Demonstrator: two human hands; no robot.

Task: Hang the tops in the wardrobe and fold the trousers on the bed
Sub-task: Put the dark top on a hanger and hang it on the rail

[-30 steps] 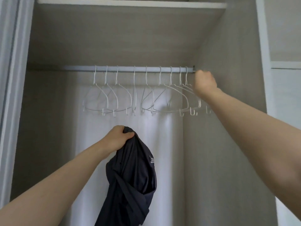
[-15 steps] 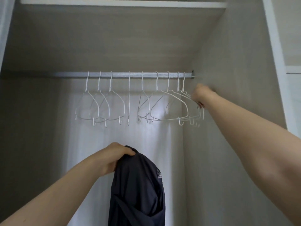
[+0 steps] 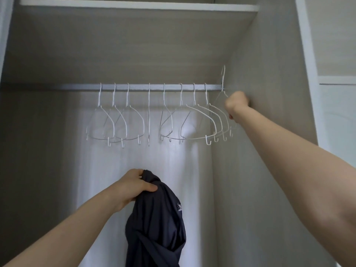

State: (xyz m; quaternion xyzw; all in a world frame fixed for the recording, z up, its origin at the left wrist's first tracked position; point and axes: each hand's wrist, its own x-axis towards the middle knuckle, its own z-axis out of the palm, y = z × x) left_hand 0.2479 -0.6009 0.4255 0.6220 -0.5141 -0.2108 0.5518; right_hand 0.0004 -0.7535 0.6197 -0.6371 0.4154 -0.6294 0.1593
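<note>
My left hand grips a bunched dark navy top by its upper edge; the cloth hangs down in front of the wardrobe's lower middle. At the right end of the silver rail, my right hand holds a white wire hanger. That hanger's hook stands above the rail, lifted off it. Several more white wire hangers hang in a row along the rail, all bare.
A shelf closes the wardrobe above the rail. The grey right side wall lies right behind my right hand. A pale back panel shows behind the hangers. A white frame borders the opening on the right.
My right hand closed on the rightmost hanger and raised it, so its hook now stands above the rail. My left hand keeps holding the navy top, slightly lower in view.
</note>
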